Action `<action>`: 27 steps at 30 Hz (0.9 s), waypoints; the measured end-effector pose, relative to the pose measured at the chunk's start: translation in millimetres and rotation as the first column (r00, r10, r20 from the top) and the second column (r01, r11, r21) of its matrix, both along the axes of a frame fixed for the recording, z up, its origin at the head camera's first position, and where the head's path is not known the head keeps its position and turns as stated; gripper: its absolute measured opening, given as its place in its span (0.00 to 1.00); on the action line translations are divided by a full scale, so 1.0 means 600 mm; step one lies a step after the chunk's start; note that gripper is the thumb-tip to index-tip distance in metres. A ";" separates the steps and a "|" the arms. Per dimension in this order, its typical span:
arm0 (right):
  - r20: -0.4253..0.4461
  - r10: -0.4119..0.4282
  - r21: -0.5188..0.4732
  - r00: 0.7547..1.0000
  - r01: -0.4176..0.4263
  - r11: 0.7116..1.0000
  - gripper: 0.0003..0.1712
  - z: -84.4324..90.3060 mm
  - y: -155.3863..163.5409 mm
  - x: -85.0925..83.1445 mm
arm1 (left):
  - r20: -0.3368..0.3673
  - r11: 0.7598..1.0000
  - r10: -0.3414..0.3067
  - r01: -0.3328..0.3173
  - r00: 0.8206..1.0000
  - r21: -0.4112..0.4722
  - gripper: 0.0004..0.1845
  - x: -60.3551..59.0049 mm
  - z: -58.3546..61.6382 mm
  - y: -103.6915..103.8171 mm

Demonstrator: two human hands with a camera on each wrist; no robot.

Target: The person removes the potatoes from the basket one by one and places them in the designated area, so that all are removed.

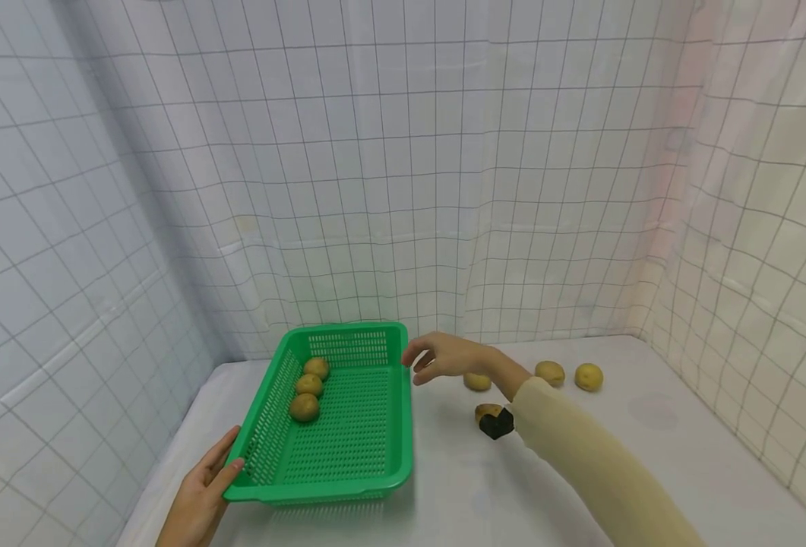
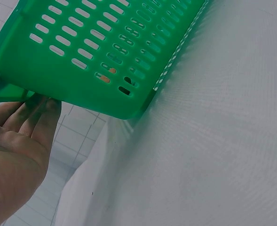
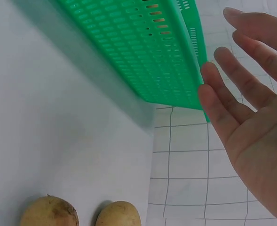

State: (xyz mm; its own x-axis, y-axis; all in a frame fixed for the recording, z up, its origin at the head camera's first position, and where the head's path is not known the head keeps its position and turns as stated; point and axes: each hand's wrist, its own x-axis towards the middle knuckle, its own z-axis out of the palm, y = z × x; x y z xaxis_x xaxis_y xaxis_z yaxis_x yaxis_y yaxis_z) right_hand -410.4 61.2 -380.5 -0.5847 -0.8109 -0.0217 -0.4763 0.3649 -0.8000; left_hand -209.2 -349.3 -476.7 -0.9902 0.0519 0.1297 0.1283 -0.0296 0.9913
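A green plastic basket [image 1: 337, 486] with slotted walls stands on the white-covered table, holding three potatoes [image 1: 305, 407] in a row along its left side. My left hand [image 1: 200, 486] grips the basket's near left corner, thumb over the rim; in the left wrist view its fingers [image 2: 46, 120] reach under the rim. Beside the basket's far right rim is my right hand [image 1: 447, 355], its fingers loosely bent and holding nothing. In the right wrist view this hand [image 3: 258, 113] is spread near the basket wall [image 3: 152, 61]; I cannot tell whether a fingertip touches it.
On the table to the right lie a potato [image 1: 476, 382] partly behind my right hand, another potato [image 1: 549, 373] and a yellower one [image 1: 589, 377]. Nearer, a black piece of material [image 1: 497, 425] covers part of another potato [image 1: 487, 411]. Grid-patterned white curtains [image 1: 416, 190] surround the table.
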 end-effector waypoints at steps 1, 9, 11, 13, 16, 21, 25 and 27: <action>0.002 0.006 -0.007 1.000 -0.006 1.000 0.23 0.002 -0.004 0.000 | 0.003 1.000 0.000 0.001 1.000 -0.002 0.39 0.000 0.000 0.000; -0.014 0.066 -0.026 0.998 -0.066 0.997 0.23 0.007 -0.035 0.002 | 0.025 1.000 -0.001 0.001 1.000 -0.013 0.39 0.001 0.000 -0.001; -0.025 0.064 -0.015 0.998 -0.065 0.998 0.24 0.007 -0.042 0.003 | 0.025 1.000 -0.003 0.003 1.000 -0.017 0.39 0.001 0.002 -0.001; -0.025 0.058 -0.012 0.998 -0.058 0.998 0.23 0.008 -0.050 0.003 | 0.024 1.000 -0.003 0.003 1.000 -0.018 0.39 0.001 0.003 -0.002; -0.005 0.058 -0.019 0.998 -0.058 0.998 0.24 0.011 -0.064 0.005 | 0.023 1.000 -0.003 0.003 1.000 -0.018 0.40 0.001 0.004 -0.003; 0.017 0.094 -0.020 0.995 -0.093 0.995 0.23 0.009 -0.091 0.009 | 0.016 1.000 -0.003 0.003 1.000 -0.007 0.39 0.001 0.003 -0.003; 0.032 0.118 -0.030 0.992 -0.117 0.993 0.23 0.006 -0.113 0.010 | 0.010 1.000 -0.008 0.008 1.000 -0.004 0.39 0.000 0.001 -0.003; 0.034 0.120 -0.036 0.992 -0.118 0.992 0.23 0.006 -0.122 0.010 | 0.008 1.000 -0.011 0.011 1.000 -0.003 0.39 0.000 0.001 -0.002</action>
State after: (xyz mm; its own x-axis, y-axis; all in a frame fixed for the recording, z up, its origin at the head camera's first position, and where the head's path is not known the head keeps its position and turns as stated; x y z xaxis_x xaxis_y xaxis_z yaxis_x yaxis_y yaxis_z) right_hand -404.4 -12.1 -376.7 -0.4834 -0.8753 -0.0125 -0.4852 0.2798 -0.8284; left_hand -209.5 -350.4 -475.8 -0.9906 0.0637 0.1213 0.1197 -0.0275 0.9924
